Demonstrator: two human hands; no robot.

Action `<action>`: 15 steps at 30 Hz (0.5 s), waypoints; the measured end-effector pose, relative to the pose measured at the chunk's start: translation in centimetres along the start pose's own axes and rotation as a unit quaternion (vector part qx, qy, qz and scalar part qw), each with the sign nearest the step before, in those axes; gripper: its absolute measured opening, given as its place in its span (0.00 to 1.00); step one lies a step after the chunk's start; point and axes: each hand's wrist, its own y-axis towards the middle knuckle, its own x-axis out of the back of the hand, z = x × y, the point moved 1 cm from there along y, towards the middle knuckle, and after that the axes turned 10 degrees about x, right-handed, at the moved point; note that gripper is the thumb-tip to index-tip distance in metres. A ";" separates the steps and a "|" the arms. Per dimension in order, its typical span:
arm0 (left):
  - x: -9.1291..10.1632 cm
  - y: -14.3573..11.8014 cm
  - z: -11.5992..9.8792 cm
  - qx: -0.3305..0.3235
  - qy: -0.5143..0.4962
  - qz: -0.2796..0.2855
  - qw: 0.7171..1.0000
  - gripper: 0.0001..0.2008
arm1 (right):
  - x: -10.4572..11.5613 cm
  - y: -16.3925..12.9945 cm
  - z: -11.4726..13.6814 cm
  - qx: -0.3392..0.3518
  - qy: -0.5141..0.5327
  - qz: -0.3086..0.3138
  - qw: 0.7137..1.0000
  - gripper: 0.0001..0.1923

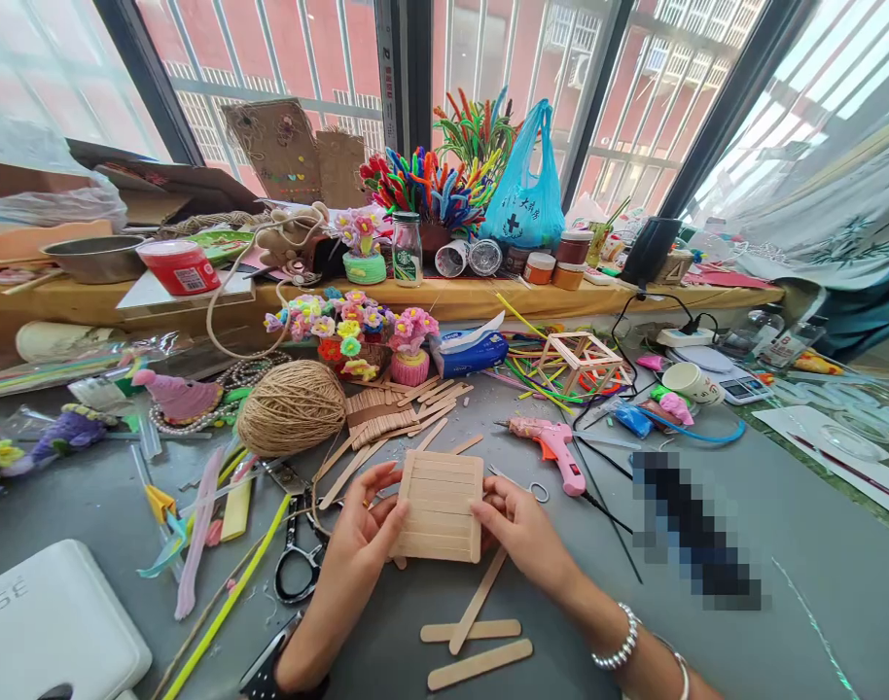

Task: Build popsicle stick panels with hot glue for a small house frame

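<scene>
Evidently both hands (444,530) grip a pale slatted stick panel (440,506).

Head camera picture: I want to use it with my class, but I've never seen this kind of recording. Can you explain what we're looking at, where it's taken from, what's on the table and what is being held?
There is no machine here. One camera sits on a person's head and looks down at their own two bare hands, so the view is what they see. The left hand and right hand grip opposite edges of a flat panel of craft sticks laid side by side. On the grey table lie loose craft sticks, black-handled scissors, a ball of twine, a pink glue gun and a small stick frame. Behind are little handmade flowers and coloured pipe cleaners by the window.
</scene>
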 end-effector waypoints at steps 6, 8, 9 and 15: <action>0.1 0.1 0.0 0.007 0.035 -0.001 0.999 0.25 | 0.3 0.0 -0.3 0.004 0.034 -0.006 0.999 0.19; 0.2 0.0 -0.2 -0.003 0.067 -0.004 0.998 0.25 | 0.5 -0.3 -0.3 0.005 0.028 0.001 1.000 0.19; 0.2 -0.1 -0.3 -0.012 0.087 -0.004 0.996 0.23 | 0.7 -0.4 -0.3 0.007 0.023 0.004 1.000 0.19; 0.1 -0.5 -0.9 -0.078 0.186 -0.008 0.979 0.10 | 1.0 -0.9 0.5 0.024 0.006 0.018 1.000 0.17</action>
